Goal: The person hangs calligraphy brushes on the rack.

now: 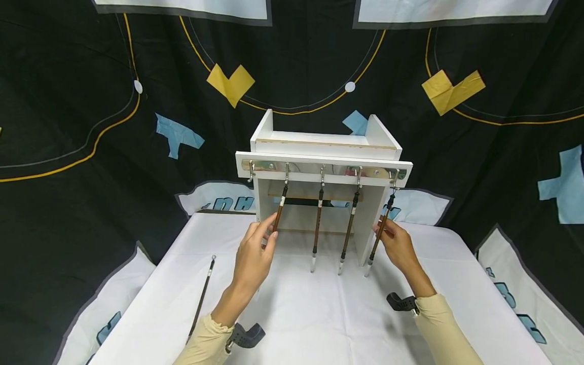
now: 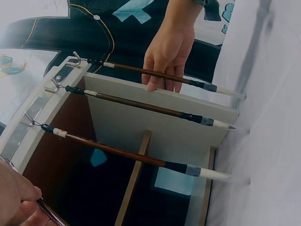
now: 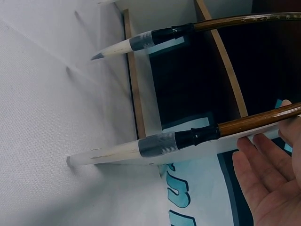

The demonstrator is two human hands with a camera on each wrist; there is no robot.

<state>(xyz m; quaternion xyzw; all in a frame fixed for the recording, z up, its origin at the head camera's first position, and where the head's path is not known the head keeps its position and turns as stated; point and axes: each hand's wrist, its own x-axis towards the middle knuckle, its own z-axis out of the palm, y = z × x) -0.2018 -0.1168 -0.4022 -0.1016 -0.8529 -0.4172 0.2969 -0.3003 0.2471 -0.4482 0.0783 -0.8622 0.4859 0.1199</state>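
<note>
A white wooden brush stand [image 1: 310, 150] has a row of metal hooks along its front rail, with calligraphy brushes hanging by their loops. My left hand [image 1: 253, 258] pinches the brown handle of the leftmost hanging brush [image 1: 280, 208]; its lower part is hidden behind the hand. My right hand [image 1: 399, 248] grips the front edge of the stand's right side panel [image 2: 188, 101], thumb on one face, fingers on the other. Just in front of that hand hangs the rightmost brush [image 1: 376, 243]. Two more brushes, one [image 1: 318, 218] and another [image 1: 350, 223], hang between the hands, pale tips downward.
A thin dark brush [image 1: 201, 299] lies on the white-covered table [image 1: 328, 324], left of my left forearm. The far-left hook [image 1: 251, 172] carries no brush. A black curtain [image 1: 91, 203] with taped shapes surrounds the table.
</note>
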